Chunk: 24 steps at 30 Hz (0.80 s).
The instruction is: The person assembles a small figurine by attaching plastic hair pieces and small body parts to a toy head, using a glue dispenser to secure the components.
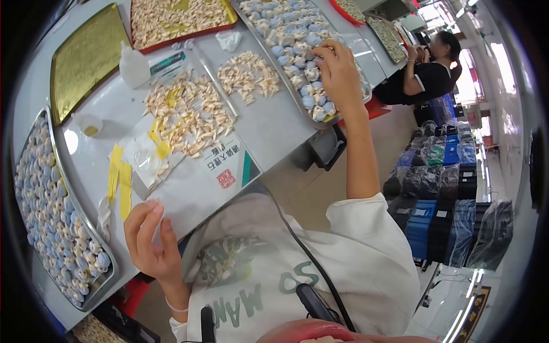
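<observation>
Nothing is gripped by the left hand [150, 240]: it is raised palm-up at the near edge of the grey table [274, 123], with the fingers loosely curled and open. Whether a piece is pinched by the right hand [338, 71] cannot be told; its fingertips are bent down onto the blue-and-white pieces [297, 43] in the far metal tray [286, 77], and the contact point is hidden by the fingers themselves.

At the far left, a second metal tray [86, 220] filled with more blue-and-white pieces is seen along the table's edge. Behind it, a gold-coloured tray [86, 57] lies bare, with a small white cup [88, 124] near its front corner. Yellow strips [120, 180] are laid just above the left hand, beside a clear plastic bag [146, 160]. A white squeeze bottle [133, 66] stands further back. Two loose heaps of small cream-coloured pieces [189, 111] are spread on the table's middle, separated by a clear rod [214, 77]. A red-rimmed tray [177, 20] of similar cream pieces is placed at the back edge. A white printed card [226, 163] lies in front of the larger heap.

At the far right, another person [426, 71] in a dark top is seen at the next table, above stacked dark bundles [440, 188] on the floor.
</observation>
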Motion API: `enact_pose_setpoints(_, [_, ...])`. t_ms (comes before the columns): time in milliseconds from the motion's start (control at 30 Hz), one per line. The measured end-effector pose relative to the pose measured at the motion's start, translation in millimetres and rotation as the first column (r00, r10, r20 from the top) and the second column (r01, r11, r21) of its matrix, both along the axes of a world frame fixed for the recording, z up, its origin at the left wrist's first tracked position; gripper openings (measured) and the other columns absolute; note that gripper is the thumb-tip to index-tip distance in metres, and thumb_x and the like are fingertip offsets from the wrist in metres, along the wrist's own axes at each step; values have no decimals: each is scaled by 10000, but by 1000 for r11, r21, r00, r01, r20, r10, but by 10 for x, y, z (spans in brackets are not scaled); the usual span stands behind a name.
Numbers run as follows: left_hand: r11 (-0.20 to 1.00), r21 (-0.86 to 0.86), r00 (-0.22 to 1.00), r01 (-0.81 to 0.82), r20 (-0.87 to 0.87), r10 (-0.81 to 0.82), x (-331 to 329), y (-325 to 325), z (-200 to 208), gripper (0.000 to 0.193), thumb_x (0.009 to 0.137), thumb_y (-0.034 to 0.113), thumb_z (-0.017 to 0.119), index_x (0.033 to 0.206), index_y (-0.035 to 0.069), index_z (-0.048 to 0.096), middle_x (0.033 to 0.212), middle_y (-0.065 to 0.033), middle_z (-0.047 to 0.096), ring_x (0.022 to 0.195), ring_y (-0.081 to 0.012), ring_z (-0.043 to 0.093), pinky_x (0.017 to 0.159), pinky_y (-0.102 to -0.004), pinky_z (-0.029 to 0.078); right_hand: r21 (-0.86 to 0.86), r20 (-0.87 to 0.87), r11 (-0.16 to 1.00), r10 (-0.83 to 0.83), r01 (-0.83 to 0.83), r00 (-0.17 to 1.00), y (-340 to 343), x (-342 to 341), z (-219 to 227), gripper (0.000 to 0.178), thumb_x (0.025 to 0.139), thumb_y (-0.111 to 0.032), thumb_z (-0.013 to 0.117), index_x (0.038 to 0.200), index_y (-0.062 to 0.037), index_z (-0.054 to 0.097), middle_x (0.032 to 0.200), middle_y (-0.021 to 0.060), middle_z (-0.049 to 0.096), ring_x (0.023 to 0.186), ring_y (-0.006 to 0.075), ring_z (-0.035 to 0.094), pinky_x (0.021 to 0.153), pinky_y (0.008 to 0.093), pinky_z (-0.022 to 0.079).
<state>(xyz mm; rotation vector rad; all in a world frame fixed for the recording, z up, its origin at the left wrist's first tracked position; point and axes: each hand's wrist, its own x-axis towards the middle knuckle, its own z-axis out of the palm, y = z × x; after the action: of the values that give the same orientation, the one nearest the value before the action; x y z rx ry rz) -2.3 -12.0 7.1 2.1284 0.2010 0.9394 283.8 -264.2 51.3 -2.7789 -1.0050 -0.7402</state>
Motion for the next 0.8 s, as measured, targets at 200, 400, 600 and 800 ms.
enact_pose_setpoints(200, [1000, -18, 1000, -6, -3, 6, -22, -28, -15, 192, 718, -65, 546, 899, -16, 584, 883, -131, 563, 796, -244, 549, 711, -311, 441, 130, -131, 991, 48, -31, 990, -35, -68, 20, 150, 756, -101, 542, 900, -75, 574, 999, 72, 505, 930, 263, 460, 802, 358, 379])
enact_pose_setpoints(400, [1000, -27, 1000, -5, 0, 5, 10, -52, 2, 189, 717, -80, 533, 887, -16, 587, 860, -124, 569, 780, -229, 551, 694, -293, 441, 237, -32, 970, 71, -61, 997, -78, -14, 7, 222, 738, -203, 583, 943, -116, 578, 1041, 64, 494, 953, 250, 462, 811, 400, 358])
enact_pose_setpoints(600, [999, -22, 1000, -24, -8, 23, 26, -67, 10, 179, 715, -86, 531, 870, -18, 590, 845, -120, 572, 765, -222, 553, 686, -283, 441, 24, 102, 989, -145, 143, 984, -30, 20, -72, 406, 751, -381, 556, 1112, -199, 513, 1122, 66, 455, 1046, 248, 423, 888, 495, 223])
enact_pose_setpoints(800, [999, -26, 1000, -25, -8, 25, 24, -69, 5, 170, 717, -84, 531, 862, -19, 591, 841, -118, 575, 759, -216, 554, 672, -273, 443, 108, -148, 981, -147, 164, 978, -112, 94, -65, 469, 733, -407, 568, 1154, -221, 480, 1122, 58, 459, 1065, 244, 419, 905, 454, 242])
